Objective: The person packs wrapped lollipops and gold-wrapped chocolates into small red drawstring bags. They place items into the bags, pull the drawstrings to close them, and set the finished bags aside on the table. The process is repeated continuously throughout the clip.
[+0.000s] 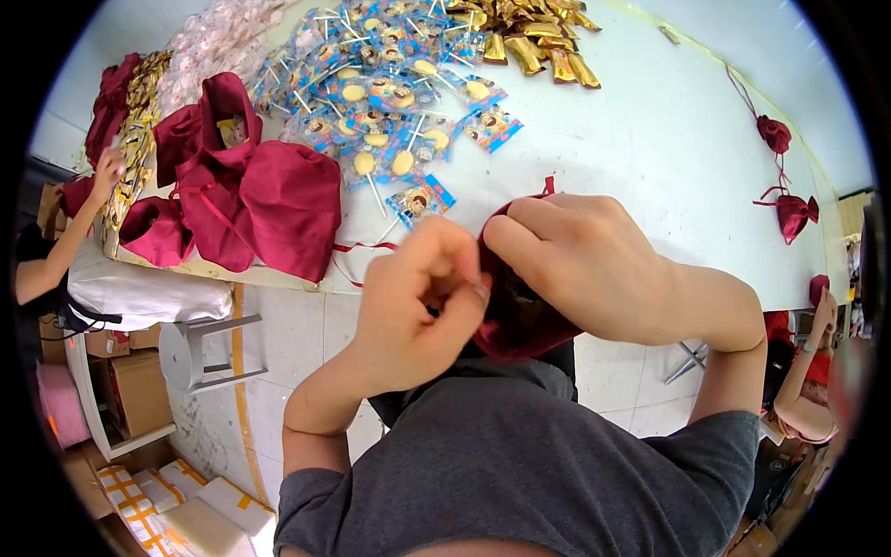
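A dark red satin drawstring pouch point(518, 344) hangs at the table's front edge, close to my body, with its mouth facing up. My right hand point(585, 261) grips the far right part of its rim, fingers folded over the cloth. At the left rim, my left hand point(421, 306) is curled with thumb and forefinger together and slightly blurred. Whether it pinches cloth cannot be made out. Inside the pouch it is dark, and its contents are unclear. Beyond my left hand lies a wrapped lollipop point(420, 198), and a thin red ribbon point(365, 246) runs behind the hand.
More red pouches point(289, 202) stand to the left. Behind them spread wrapped lollipops point(390, 90), gold-wrapped sweets point(543, 42) and pale packets point(209, 49). Small tied pouches point(793, 212) lie far right on the white table point(626, 153). Other people's hands point(108, 170) show at both sides. A grey stool point(184, 355) stands left.
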### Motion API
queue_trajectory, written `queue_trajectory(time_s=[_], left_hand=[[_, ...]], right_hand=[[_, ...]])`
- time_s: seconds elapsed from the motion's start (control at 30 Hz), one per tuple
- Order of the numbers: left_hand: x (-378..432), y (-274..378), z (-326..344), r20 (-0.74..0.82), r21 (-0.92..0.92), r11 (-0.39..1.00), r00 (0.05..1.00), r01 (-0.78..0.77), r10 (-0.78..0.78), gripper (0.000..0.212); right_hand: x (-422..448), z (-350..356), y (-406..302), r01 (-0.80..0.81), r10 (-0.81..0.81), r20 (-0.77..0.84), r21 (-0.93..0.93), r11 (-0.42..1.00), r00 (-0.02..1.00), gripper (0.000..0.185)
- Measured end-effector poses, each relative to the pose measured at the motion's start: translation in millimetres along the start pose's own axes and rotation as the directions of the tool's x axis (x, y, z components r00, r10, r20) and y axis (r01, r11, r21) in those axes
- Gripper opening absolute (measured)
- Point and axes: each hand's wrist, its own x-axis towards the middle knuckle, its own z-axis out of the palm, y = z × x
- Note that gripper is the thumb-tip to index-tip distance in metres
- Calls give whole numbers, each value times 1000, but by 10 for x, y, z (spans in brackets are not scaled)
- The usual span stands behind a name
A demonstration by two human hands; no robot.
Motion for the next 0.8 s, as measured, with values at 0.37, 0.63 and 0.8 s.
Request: queue_trajectory(time_s=[0.37,0.63,0.8], left_hand=[[-211,-772,21,-176,94,849,830,-521,529,68],[-304,-684,152,-174,553,798,904,-239,390,20],[-285,-635,8,70,168,973,986,-159,149,17]], right_hand=[[27,207,41,24,-24,10,2,1000,1000,19],[-92,-48,107,-41,129,-227,357,933,965,25],[-870,-63,534,-81,447,-243,803,591,861,64]])
